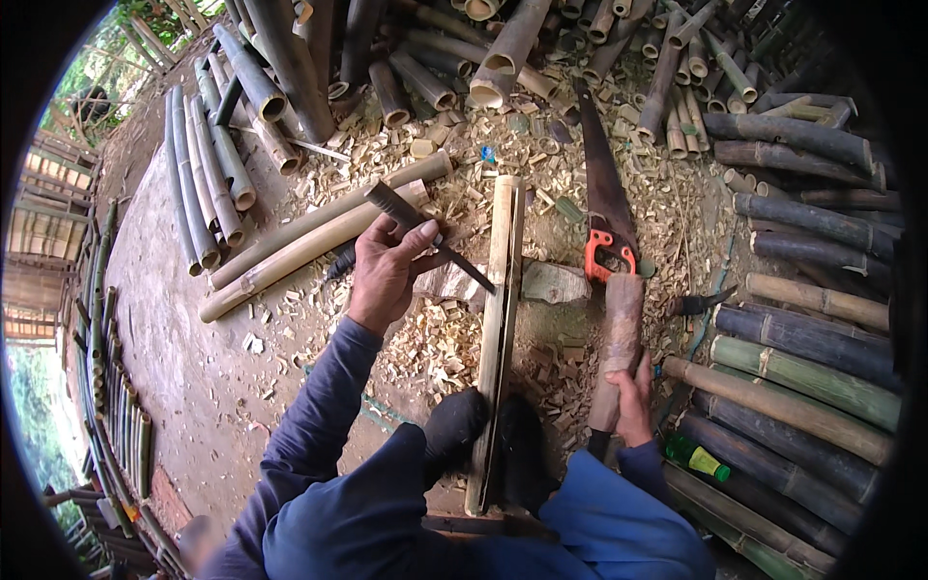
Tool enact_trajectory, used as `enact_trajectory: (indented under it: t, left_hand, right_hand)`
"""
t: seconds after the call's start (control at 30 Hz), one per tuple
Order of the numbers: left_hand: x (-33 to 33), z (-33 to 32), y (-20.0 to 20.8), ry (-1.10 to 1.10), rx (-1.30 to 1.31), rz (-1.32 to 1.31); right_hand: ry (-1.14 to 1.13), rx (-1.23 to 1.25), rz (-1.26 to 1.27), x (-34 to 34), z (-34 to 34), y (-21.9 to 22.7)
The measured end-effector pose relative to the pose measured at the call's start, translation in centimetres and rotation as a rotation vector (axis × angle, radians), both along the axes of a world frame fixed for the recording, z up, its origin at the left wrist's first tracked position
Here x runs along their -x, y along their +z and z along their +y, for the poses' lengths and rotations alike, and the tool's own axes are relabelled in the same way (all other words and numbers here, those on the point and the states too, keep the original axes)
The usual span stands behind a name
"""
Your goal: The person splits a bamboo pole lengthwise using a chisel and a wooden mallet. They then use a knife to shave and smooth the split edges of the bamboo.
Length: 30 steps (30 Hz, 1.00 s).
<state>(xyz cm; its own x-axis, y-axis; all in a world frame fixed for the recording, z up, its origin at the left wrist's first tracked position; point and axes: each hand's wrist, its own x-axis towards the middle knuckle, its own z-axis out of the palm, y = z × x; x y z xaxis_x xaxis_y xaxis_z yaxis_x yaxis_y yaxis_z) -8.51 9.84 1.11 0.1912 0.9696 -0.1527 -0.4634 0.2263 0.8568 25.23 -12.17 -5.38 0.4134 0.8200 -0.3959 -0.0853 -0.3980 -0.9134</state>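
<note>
My left hand (385,274) grips a dark flat blade (425,232) whose tip rests against the left edge of a long pale bamboo slat (501,290). The slat runs away from me across the ground, and my two dark shoes (483,435) stand on either side of its near end. My right hand (630,398) holds the lower end of a short thick wooden club (619,338), kept upright to the right of the slat and apart from it.
A handsaw with an orange handle (607,217) lies beyond the club. Wood chips (435,343) cover the ground. Dark bamboo poles (802,348) are stacked at right, cut sections (503,48) at the top, pale poles (309,242) at left. A green bottle (698,456) lies by my right arm.
</note>
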Motion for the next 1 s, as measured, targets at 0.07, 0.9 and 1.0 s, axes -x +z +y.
enact_trajectory:
  t: [0.07, 0.9, 1.0]
  left_hand:
    - [-1.0, -0.1, 0.3, -0.002, -0.075, 0.023]
    - [-7.9, 1.2, 0.7, -0.078, -0.532, 0.678]
    - [-7.9, 1.1, 0.3, -0.070, -0.523, 0.703]
  right_hand:
    - [0.106, -0.104, 0.040, 0.2, 1.5, 4.4]
    - [0.977, -0.361, -1.169, 5.5, 19.6, 26.5]
    - [0.710, -0.926, -0.944, 4.8, 20.6, 25.8]
